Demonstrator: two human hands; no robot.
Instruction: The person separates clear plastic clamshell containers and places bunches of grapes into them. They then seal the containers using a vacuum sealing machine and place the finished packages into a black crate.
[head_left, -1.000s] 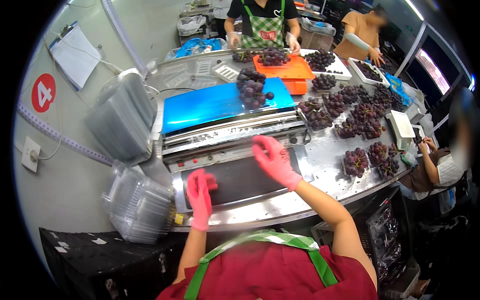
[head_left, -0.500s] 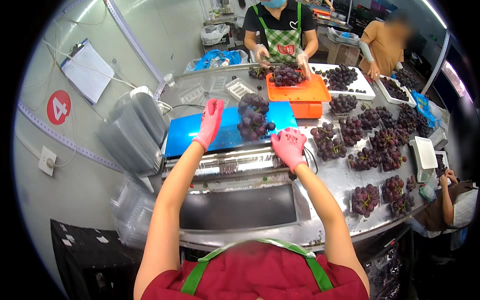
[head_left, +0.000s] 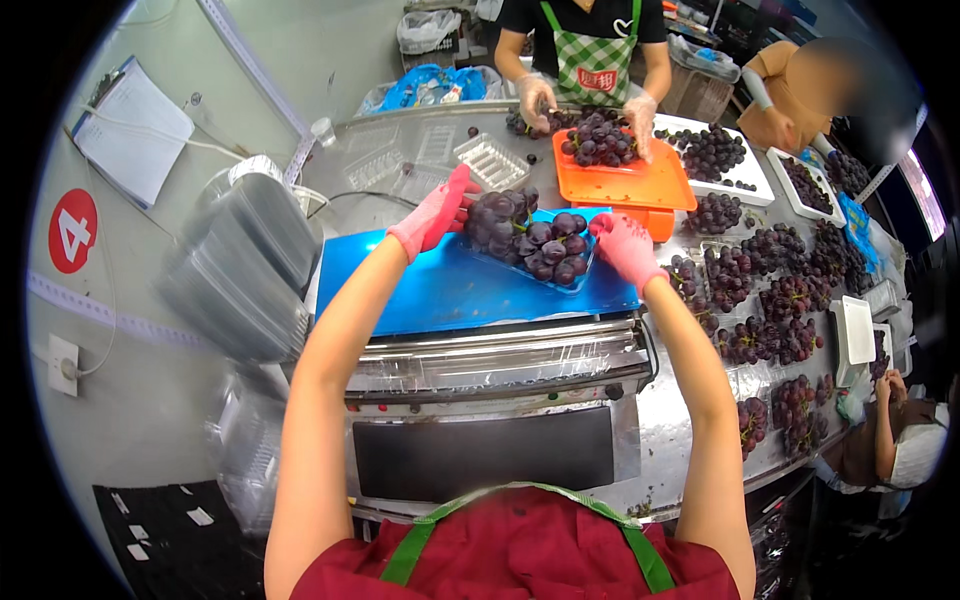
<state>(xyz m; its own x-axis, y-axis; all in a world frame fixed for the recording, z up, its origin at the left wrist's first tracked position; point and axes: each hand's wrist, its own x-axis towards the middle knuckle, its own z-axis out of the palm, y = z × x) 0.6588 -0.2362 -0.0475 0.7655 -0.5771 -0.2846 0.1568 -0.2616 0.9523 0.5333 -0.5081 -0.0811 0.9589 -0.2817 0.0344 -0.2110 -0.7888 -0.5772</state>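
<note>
Dark purple grapes (head_left: 548,246) sit in a clear plastic tray (head_left: 578,288) on the blue top (head_left: 450,296) of the wrapping machine. My left hand (head_left: 438,214), in a pink glove, is at the left end of the tray, fingers stretched out along the grapes. At the tray's right end, my right hand (head_left: 626,250), also gloved in pink, has its fingers bent and closed at the tray's corner. The exact contact of the right fingertips is partly hidden.
Across the table a co-worker in clear gloves handles grapes on an orange scale (head_left: 625,188). Several grape bunches (head_left: 795,297) lie at right. Stacked clear trays (head_left: 235,265) stand at left, and empty trays (head_left: 492,162) lie behind the machine. A metal roller bar (head_left: 500,350) runs along the machine's front.
My right hand has moved from the machine's edge to the tray's right corner. My left hand has come in against the grapes. The tray now lies slantwise, and the whole view has shifted.
</note>
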